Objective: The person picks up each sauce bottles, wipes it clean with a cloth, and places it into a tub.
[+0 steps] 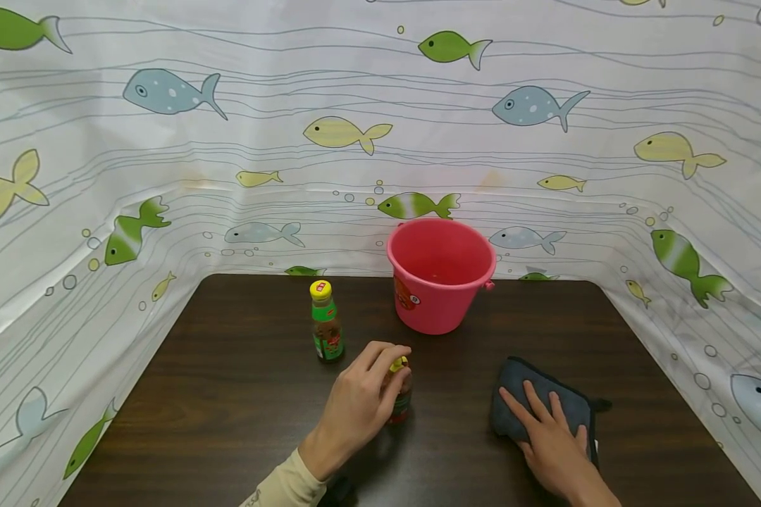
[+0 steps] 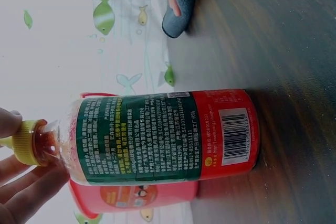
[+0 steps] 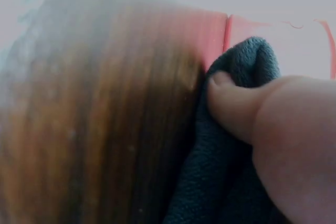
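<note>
My left hand (image 1: 358,398) pinches the yellow cap of a squeeze sauce bottle (image 2: 142,137) between thumb and fingers. The bottle is clear, with a green and red label and a barcode near its base. In the head view the hand covers much of it. My right hand (image 1: 558,440) presses on a folded dark grey-blue cloth (image 1: 514,419), its fingers spread over the top. The right wrist view shows the thumb (image 3: 236,100) lying against the fuzzy fold of that cloth.
A glass bottle (image 1: 327,331) with a yellow lid and green label stands left of my left hand. Behind is a pink bucket (image 1: 434,310) near the back edge of the dark wooden table (image 1: 228,394). A fish-patterned curtain (image 1: 355,84) surrounds the table at the back and sides.
</note>
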Available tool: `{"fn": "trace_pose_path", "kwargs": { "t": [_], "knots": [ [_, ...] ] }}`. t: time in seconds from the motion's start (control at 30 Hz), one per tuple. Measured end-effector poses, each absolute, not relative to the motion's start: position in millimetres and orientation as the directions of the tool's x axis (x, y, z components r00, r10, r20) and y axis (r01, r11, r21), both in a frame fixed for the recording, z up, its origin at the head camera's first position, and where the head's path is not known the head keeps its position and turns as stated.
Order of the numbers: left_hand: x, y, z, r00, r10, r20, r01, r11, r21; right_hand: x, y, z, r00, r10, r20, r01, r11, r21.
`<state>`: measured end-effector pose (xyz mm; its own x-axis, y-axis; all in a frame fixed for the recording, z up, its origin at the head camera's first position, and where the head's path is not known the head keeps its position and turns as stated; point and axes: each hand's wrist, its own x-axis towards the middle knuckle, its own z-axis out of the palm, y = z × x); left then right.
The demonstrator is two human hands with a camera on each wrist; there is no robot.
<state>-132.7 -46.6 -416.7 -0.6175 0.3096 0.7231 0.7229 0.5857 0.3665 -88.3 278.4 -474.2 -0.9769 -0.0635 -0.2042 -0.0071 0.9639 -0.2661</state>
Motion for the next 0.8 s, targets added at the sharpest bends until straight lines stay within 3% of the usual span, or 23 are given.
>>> {"fn": "trace_pose_path", "kwargs": {
  "t": [0.2, 0.43, 0.67, 0.8],
  "knots": [
    [-131.9, -46.8, -415.8, -0.624, 0.313, 0.716, 0.719, 0.587, 0.371, -92.8, 283.5, -469.8, -0.976, -0.072, -0.207, 0.0, 0.945, -0.328],
    [-130.3, -47.0, -415.1, -0.635, 0.31, 0.707, 0.712, 0.59, 0.381, -93.1, 292.4, -457.6, -0.968, -0.087, -0.237, 0.05, 0.853, -0.52],
    [-129.8, -47.6, -415.1, -0.635, 0.312, 0.707, 0.714, 0.586, 0.383, -92.0, 297.5, -452.5, -0.958, 0.018, -0.286, 0.218, 0.691, -0.689],
    [-129.7, -47.6, -414.4, -0.639, 0.312, 0.704, 0.713, 0.583, 0.389, -92.8, 301.7, -450.9, -0.966, 0.022, -0.256, 0.233, 0.493, -0.838]
  ]
}}
